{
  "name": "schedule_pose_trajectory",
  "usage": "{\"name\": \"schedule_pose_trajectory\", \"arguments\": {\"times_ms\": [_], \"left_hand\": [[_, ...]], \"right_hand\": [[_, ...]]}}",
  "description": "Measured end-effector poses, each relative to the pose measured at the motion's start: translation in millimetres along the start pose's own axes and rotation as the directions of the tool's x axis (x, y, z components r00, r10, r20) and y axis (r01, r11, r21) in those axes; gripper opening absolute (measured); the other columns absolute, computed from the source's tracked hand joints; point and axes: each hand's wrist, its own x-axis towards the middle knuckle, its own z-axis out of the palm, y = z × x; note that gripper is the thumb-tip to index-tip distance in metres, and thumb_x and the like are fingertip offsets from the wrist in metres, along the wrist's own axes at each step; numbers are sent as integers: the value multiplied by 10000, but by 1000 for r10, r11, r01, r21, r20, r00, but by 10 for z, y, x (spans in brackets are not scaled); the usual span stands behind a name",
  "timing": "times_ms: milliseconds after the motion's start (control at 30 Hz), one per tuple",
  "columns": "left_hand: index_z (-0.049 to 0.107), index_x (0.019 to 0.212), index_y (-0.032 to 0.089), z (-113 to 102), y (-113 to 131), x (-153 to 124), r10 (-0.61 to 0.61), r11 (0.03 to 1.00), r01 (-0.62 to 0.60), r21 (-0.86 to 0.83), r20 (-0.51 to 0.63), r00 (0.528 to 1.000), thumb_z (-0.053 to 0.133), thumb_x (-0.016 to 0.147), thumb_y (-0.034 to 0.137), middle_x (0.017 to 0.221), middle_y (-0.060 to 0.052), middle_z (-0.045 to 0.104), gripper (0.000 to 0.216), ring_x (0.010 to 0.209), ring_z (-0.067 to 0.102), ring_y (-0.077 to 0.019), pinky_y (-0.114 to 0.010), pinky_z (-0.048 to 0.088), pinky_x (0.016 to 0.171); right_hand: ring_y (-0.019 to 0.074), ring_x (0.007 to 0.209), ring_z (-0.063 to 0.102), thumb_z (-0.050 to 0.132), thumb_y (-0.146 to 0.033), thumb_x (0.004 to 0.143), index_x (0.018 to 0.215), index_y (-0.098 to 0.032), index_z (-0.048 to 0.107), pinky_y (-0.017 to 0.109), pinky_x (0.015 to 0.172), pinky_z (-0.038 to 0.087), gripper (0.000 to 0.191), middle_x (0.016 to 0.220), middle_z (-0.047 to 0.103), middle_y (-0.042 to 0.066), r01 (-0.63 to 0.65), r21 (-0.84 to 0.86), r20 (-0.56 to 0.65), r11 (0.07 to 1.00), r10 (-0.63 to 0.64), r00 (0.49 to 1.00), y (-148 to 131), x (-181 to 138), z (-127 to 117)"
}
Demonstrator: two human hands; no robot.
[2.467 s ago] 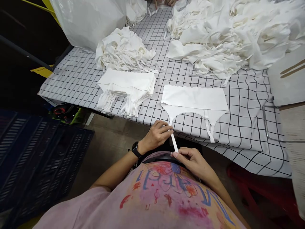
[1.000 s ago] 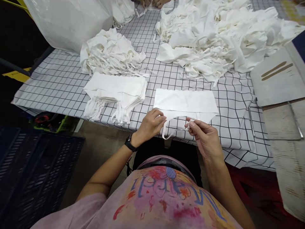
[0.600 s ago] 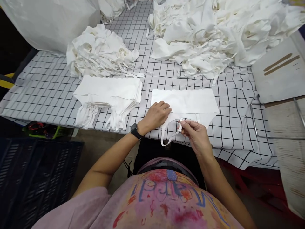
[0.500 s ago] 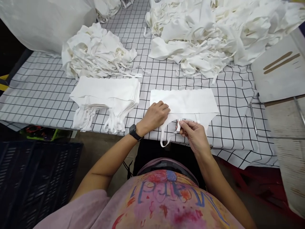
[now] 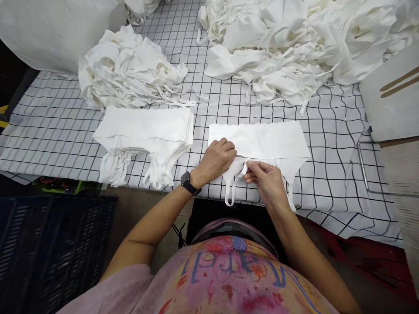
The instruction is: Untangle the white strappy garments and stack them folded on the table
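A white strappy top (image 5: 262, 138) lies folded flat near the table's front edge, with its wide band away from me and its straps towards me. My left hand (image 5: 218, 158), wearing a black watch, is closed on the left part of the top near the fold line. Thumb and fingers of my right hand (image 5: 265, 176) pinch a small white strip (image 5: 245, 167) at the top's neckline; whether it is a label or part of a strap I cannot tell. One strap loop (image 5: 230, 196) hangs over the table edge below my hands.
A neat stack of folded white tops (image 5: 144, 126) is to the left. Behind lie a loose heap (image 5: 127, 69) of white garments and a bigger heap (image 5: 278, 48) at the right. The checked tablecloth (image 5: 330, 144) meets a white board (image 5: 393, 96) at right. Dark crates (image 5: 55, 244) stand lower left.
My right hand has brought the small strip slightly up to the fold line of the top. Straps shift at the front edge, and the whole view has moved slightly.
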Motion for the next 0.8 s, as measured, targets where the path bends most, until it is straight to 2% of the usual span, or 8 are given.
{"name": "schedule_pose_trajectory", "arguments": {"times_ms": [133, 367, 800], "left_hand": [[697, 890, 160, 56, -28, 7, -11, 998, 6, -58, -78, 997, 538, 1024, 181, 978, -63, 741, 209, 924, 596, -203, -350, 451, 752], [683, 911, 171, 99, -36, -31, 27, 998, -39, -51, -214, 976, 532, 1027, 180, 951, -35, 754, 191, 872, 610, -181, -350, 440, 743], [632, 823, 179, 121, -3, -21, 89, 996, -88, 12, -257, 962, 522, 1022, 136, 891, -23, 729, 232, 834, 587, -175, -356, 439, 796]], "right_hand": [[99, 478, 625, 886, -369, 658, 645, -138, 735, 172, 465, 516, 278, 567, 673, 23, -12, -15, -14, 1000, 12, 1000, -15, 57, 68], [107, 466, 636, 897, -326, 631, 602, -131, 715, 177, 446, 528, 268, 556, 661, 22, -49, 13, -24, 999, 49, 998, -68, 136, 173], [105, 478, 640, 895, -328, 650, 652, -139, 730, 174, 460, 541, 251, 561, 661, 16, -37, 40, -23, 998, 38, 999, -53, 146, 213]]}}
